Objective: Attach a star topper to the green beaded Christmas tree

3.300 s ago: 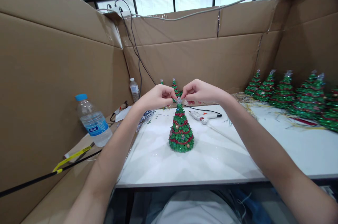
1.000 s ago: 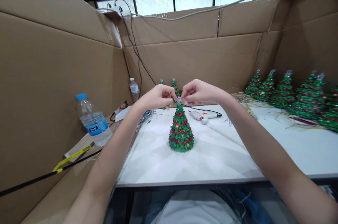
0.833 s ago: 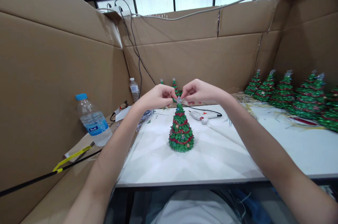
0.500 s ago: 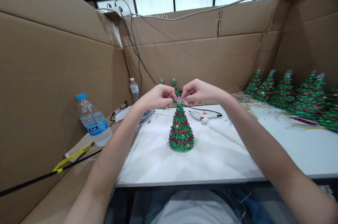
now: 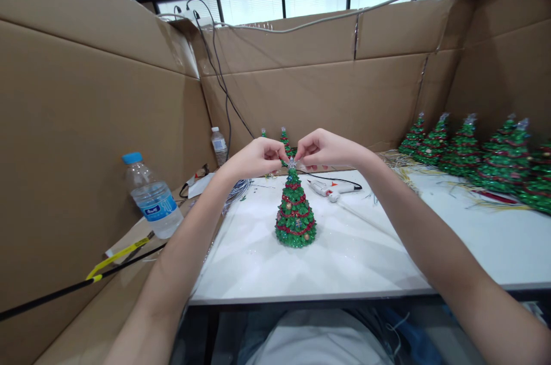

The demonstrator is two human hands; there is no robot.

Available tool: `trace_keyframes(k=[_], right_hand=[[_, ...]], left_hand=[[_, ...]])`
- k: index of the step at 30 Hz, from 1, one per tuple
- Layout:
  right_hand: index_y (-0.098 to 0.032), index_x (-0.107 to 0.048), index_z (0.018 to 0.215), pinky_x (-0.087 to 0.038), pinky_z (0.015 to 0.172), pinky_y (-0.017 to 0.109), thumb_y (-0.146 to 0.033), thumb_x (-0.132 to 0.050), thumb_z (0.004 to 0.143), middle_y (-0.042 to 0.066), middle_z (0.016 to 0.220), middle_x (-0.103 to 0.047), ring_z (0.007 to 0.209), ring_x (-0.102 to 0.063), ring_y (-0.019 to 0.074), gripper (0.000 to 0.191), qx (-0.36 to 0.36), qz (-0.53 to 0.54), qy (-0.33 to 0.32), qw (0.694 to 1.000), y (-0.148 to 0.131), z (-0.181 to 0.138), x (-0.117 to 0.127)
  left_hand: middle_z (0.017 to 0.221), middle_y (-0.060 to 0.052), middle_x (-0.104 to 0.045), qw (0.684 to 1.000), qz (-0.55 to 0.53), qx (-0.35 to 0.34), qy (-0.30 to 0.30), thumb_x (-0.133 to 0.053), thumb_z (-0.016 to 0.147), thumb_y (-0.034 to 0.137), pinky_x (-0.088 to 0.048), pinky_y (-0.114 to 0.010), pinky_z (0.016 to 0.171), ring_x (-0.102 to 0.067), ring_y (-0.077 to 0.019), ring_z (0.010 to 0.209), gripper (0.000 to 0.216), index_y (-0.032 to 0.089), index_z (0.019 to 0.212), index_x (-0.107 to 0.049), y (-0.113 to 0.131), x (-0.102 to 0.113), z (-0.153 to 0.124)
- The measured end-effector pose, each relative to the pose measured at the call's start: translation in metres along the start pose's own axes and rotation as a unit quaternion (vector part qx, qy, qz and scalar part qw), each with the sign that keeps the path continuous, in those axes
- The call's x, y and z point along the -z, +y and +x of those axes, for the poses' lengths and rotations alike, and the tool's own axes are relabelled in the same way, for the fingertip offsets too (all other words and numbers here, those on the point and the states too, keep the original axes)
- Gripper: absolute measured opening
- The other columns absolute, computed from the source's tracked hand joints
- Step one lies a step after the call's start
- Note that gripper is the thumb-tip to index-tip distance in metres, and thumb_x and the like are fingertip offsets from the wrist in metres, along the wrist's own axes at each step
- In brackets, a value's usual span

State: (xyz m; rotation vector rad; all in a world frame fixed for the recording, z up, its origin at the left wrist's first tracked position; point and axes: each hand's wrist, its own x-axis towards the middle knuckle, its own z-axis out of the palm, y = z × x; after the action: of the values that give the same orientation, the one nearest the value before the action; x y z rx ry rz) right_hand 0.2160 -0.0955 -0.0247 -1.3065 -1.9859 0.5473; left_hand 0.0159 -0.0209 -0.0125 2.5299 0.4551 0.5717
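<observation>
Head view: practically a match for the earlier frames. Same pose of both arms as half a second ago, same upright stance of the green Christmas tree (image 5: 295, 216) on the tabletop (image 5: 310, 279), between the forearms. Still gripping the clear star topper (image 5: 291, 163) at the tree's tip, with the left hand (image 5: 260, 157) from the tree's left and the right hand (image 5: 325, 148) from its right. Fingers curled inward, fingertips at the star's two sides; exact contact too small to make out.

Well to the left of the tree, beyond the left forearm, a clear bottle (image 5: 155, 198) with blue cap on and blue label; clear liquid inside, level hard to tell. Farther back on the tree's left, near the cardboard corner, a white-capped bottle (image 5: 219, 146); contents too small to tell. Around the tree on left, back and right, cardboard walls (image 5: 310, 95). Within them, just behind the tree and to its right, a white glue gun (image 5: 333, 188); straight behind the tree, two partly hidden trees (image 5: 284, 136); well to its right, a row of similar trees (image 5: 465, 150).
</observation>
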Motion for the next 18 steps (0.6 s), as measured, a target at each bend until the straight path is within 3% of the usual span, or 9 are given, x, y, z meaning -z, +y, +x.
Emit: trace_keyframes(k=[18], right_hand=[[-0.015, -0.068, 0.078, -0.042, 0.042, 0.018, -0.016, -0.059, 0.069, -0.001, 0.057, -0.061, 0.05, -0.054, 0.0089, 0.013, 0.005, -0.009, 0.004, 1.0, -0.0002, -0.0004, 0.0]], left_hand=[[0.057, 0.001, -0.057, 1.0, 0.006, 0.002, -0.002, -0.053, 0.068, 0.015, -0.037, -0.019, 0.049, -0.049, -0.008, 0.052, 0.015, 0.011, 0.075, -0.065, 0.0008, 0.0004, 0.0004]])
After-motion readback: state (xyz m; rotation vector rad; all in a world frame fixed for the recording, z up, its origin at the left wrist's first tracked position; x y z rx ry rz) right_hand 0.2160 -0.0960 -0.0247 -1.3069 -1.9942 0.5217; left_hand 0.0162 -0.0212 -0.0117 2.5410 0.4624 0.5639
